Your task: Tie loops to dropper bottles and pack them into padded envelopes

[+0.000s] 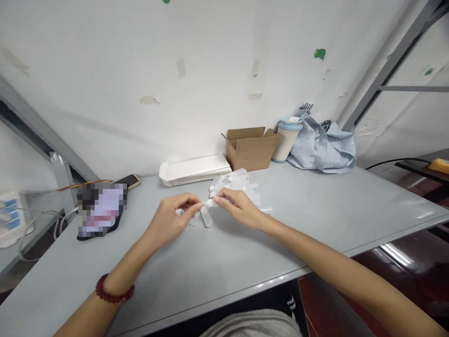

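Over the middle of the table, my left hand (pixel 177 213) is closed in a pinch, thumb against forefinger. What its fingertips hold is too small to make out. Close by on the right, my right hand (pixel 242 206) pinches a small whitish piece, whose kind I cannot tell. Under and behind the fingertips lies a loose pile of translucent plastic pieces (pixel 240 178), partly covered by my right hand. One flat, rounded translucent piece (pixel 206 217) shows just below the gap between the hands.
Behind the pile are a stack of white card sleeves (pixel 196 169), an open cardboard box (pixel 250 152), a lidded cup (pixel 286 140) and a light blue cloth bag (pixel 322 147). A phone with a blurred screen (pixel 103 208) and cables lie left on the grey table (pixel 196 271).
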### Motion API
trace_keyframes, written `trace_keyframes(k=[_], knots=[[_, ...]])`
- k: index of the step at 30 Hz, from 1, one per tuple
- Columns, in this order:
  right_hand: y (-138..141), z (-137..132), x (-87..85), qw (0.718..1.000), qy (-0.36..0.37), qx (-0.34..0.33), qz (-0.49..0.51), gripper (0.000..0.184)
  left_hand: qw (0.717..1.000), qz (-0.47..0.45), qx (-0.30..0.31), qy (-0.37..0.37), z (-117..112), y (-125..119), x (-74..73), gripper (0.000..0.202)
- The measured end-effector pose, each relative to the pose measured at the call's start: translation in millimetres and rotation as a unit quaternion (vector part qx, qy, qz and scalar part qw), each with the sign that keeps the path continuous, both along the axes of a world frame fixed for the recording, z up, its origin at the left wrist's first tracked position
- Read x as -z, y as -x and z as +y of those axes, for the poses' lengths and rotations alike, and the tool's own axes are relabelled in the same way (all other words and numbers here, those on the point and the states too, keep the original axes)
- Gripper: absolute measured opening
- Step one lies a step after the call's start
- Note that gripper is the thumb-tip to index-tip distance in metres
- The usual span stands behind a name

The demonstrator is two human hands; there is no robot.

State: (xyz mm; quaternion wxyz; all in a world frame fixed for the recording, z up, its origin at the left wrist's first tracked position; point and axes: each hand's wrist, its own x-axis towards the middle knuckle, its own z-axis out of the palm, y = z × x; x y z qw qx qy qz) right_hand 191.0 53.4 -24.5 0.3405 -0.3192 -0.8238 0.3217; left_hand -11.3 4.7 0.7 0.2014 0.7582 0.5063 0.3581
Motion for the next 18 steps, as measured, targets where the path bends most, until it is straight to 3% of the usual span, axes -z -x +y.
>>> trace_keyframes(k=[2, 4, 7, 13, 18], knots=[[-1, 7, 4.0, 0.989, -0.130, 0.028, -0.065, 0.031, 0.999, 0.001, -0.051, -0.010, 3, 12, -9.2, 0.020], [-1, 16, 9.3, 0.959, -0.244, 0.043, -0.137, 0.035, 0.993, 0.011, -0.112, -0.031, 7, 24, -15.3, 0.021], [-1, 25, 18.1, 0.912, -0.335, 0.046, -0.232, 0.035, 0.984, 0.072, -0.161, -0.037, 11, 36, -15.9, 0.020], [2, 26, 30.8, 0.871, -0.376, 0.046, -0.313, 0.036, 0.966, 0.213, -0.147, 0.008, 13, 35, -4.9, 0.017], [3, 29, 35.2, 0.863, -0.375, 0.047, -0.335, 0.038, 0.977, 0.125, -0.170, -0.039, 10, 33, -14.1, 0.019]])
